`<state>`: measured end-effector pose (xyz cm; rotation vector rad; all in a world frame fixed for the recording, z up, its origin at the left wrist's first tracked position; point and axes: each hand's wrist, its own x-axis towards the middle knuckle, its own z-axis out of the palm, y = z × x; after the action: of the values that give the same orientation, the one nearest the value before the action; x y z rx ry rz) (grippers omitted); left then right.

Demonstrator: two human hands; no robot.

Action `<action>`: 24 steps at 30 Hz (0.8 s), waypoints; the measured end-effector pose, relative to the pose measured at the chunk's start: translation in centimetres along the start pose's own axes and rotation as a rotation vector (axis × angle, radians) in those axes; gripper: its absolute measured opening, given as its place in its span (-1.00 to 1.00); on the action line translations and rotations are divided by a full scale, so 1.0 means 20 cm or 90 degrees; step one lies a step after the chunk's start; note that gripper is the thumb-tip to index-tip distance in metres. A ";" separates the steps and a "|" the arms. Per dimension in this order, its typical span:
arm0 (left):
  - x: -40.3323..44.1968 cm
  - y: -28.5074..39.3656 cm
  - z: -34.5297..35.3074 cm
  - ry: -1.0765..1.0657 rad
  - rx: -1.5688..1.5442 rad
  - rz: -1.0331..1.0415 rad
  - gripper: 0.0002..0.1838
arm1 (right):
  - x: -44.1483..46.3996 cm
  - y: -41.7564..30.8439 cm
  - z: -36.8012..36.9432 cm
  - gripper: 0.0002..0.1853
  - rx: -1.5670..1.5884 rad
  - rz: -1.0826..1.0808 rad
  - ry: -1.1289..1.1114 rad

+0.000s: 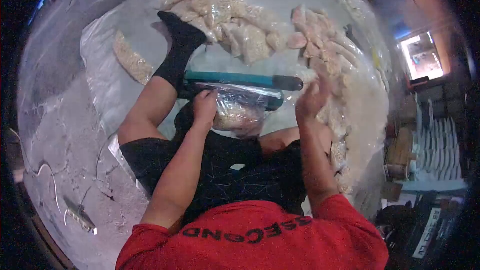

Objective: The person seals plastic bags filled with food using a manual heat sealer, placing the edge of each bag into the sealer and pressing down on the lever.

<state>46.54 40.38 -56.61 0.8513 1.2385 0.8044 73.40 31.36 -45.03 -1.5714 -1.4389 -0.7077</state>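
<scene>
Between my legs stands a teal bag sealer (230,77), its long arm ending in a black grip (288,82). A clear plastic bag (240,115) with pale contents lies against the sealer, its upper edge along the arm. My left hand (205,107) is closed on the left side of this bag; the fingertips are partly hidden. Just right of the black grip, my right hand (312,101) is raised with blurred fingers stretched upward. It appears to hold nothing, and a small gap seems to separate it from the grip.
Filled clear bags (215,5) are heaped beyond my foot, and more bags (320,35) run down the right side. One filled bag (131,60) lies alone at left. White sheeting (105,45) covers the floor. A power strip (80,217) with a cord lies at lower left.
</scene>
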 end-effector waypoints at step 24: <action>-0.37 0.08 0.12 -0.065 0.222 0.230 -0.78 | -0.63 -0.54 -0.35 -0.59 0.469 0.947 -0.448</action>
<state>47.76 34.45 -51.57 1.4114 1.1661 0.8277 61.79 18.58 -50.32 -1.7417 -0.4247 1.1775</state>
